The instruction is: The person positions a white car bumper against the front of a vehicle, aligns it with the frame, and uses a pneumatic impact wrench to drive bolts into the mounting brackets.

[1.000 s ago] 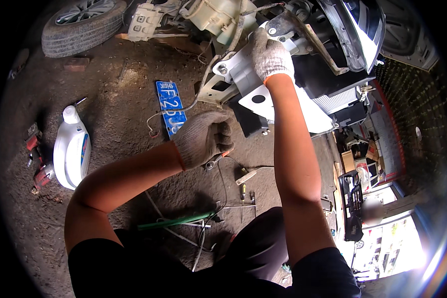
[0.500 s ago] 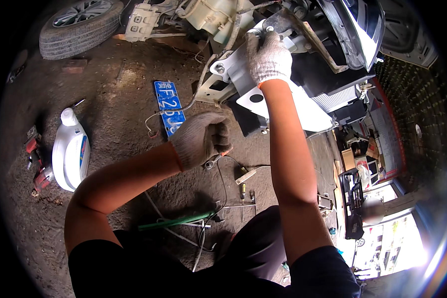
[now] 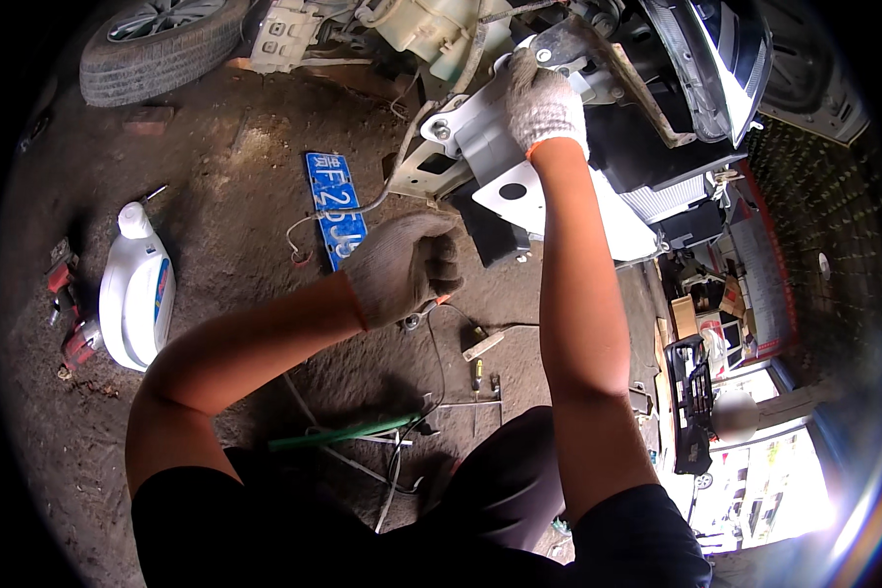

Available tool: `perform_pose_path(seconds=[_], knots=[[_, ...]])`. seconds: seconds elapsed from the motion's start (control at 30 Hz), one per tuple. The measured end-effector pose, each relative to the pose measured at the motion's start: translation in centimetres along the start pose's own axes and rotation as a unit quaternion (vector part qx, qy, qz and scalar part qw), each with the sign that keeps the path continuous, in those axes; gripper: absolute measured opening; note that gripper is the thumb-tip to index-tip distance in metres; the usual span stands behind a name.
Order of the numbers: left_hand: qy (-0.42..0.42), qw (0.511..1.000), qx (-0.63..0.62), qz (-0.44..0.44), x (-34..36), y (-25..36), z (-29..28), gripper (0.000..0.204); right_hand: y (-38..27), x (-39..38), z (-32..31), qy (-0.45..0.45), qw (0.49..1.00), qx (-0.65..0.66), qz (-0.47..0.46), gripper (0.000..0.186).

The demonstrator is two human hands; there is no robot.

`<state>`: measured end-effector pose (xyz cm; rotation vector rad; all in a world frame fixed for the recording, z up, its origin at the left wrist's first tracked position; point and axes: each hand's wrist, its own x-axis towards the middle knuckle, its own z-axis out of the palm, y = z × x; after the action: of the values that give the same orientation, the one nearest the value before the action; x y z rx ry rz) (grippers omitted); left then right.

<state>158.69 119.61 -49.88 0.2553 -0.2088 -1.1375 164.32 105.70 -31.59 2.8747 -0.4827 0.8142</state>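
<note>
My right hand, in a whitish knitted glove, reaches up to the silver metal bracket on the car's stripped front end. Its fingers are bent together at the bracket's upper end, close to a bolt; whatever they pinch is hidden. Another bolt sits at the bracket's left end. Lower and to the left, my left hand is gloved too and hangs in the air, fingers curled into the palm. A small orange tip shows below those fingers, and what they enclose cannot be made out. A white panel with a dark hole lies below the bracket.
A headlight and a rusty bar flank the bracket. On the dirt floor lie a blue licence plate, a white jug, a red power tool, a wheel, a green strip, a screwdriver and cables.
My right hand has shifted slightly right and up along the bracket, its fingers now more bunched. My left hand stays curled, a little further right in view. The whole view has shifted slightly.
</note>
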Motion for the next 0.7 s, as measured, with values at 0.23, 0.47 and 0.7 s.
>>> perform_pose_path(seconds=[0.23,0.47,0.7], knots=[[0.000,1.000,0.002,0.000,0.0,0.0,-0.4,0.018,0.7,-0.6,-0.1,-0.055,0.998,0.016,-0.014,0.075],[-0.005,1.000,-0.008,0.002,-0.2,0.5,-0.8,0.019,-0.4,-0.9,-0.1,-0.038,0.998,0.008,0.045,0.071],[0.009,1.000,-0.010,0.002,-0.1,0.3,-0.9,0.020,0.5,-1.3,0.7,0.070,0.996,-0.020,-0.056,0.066]])
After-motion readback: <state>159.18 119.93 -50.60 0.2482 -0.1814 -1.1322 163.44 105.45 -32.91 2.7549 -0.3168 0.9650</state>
